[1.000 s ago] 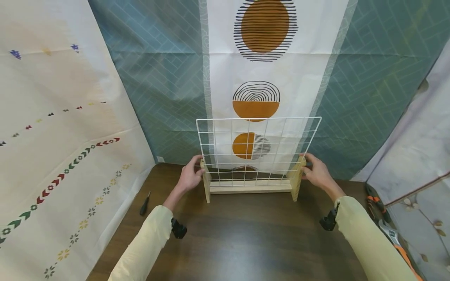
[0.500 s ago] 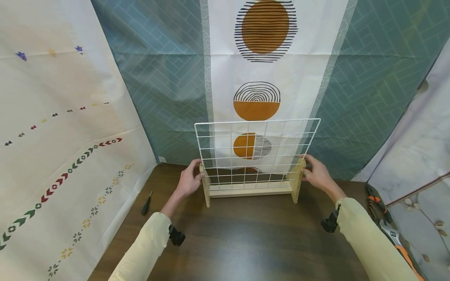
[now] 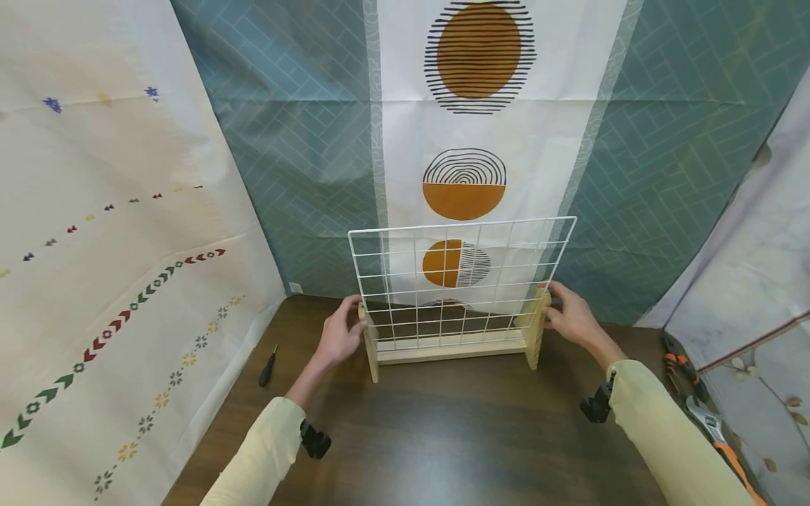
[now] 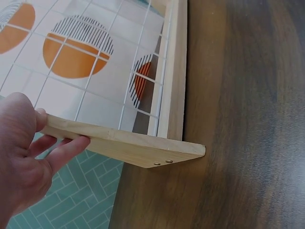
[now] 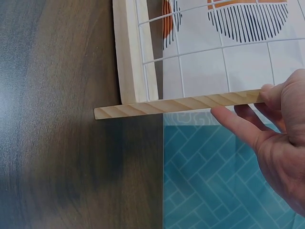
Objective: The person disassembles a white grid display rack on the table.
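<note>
A white wire grid panel (image 3: pixel 462 281) stands tilted back in a pale wooden stand at the back of the table. The stand has two upright side boards joined by a crossbar (image 3: pixel 452 351). My left hand (image 3: pixel 339 334) grips the top of the left side board (image 4: pixel 128 145), thumb at the inner edge and fingertips against the outer face. Two metal screw heads (image 4: pixel 163 162) show low on that board. On the other end, my right hand (image 3: pixel 571 314) pinches the top of the right side board (image 5: pixel 176 103) between thumb and fingers.
On the brown table (image 3: pixel 443 436), a black-handled screwdriver (image 3: pixel 268 367) lies at the left. Orange-and-black pliers (image 3: pixel 682 362) and an adjustable wrench (image 3: pixel 709 425) lie along the right edge. A patterned cloth (image 3: pixel 304 169) hangs close behind the stand.
The stand's left end has come slightly nearer to me, with my left hand moving along with it. The right end and right hand have shifted only a little. The head view has turned slightly left.
</note>
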Demonstrator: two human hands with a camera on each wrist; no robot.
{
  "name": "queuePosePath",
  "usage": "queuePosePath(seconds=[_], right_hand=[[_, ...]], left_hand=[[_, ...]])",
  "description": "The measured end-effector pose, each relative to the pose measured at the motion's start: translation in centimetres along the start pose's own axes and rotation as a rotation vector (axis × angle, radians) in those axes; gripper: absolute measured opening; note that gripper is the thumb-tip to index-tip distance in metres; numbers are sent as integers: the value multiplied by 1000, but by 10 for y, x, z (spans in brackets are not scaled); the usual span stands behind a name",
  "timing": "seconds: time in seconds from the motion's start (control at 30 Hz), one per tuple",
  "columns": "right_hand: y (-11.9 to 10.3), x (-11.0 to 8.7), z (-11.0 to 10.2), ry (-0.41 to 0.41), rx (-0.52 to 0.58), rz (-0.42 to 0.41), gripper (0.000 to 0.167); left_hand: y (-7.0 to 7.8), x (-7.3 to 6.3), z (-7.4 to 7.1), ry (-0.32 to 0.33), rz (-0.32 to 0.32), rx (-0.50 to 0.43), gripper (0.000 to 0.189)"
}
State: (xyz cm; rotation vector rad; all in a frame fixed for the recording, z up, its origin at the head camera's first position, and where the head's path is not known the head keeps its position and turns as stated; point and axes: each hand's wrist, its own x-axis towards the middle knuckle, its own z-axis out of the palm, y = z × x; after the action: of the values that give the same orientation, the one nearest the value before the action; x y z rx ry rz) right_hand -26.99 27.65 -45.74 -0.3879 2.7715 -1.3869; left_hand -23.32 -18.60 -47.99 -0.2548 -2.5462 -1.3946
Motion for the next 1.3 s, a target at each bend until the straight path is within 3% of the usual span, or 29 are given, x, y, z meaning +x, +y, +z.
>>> queuePosePath(seconds=[0.5,1.3], right_hand=[[-4,-5,3,-2,17,-22,48],[-8,-6,5,-30,37,-44,48]], left_hand=[[0,-16,1,66,94,64,43],[0,-35,-3,83,120,10,47]])
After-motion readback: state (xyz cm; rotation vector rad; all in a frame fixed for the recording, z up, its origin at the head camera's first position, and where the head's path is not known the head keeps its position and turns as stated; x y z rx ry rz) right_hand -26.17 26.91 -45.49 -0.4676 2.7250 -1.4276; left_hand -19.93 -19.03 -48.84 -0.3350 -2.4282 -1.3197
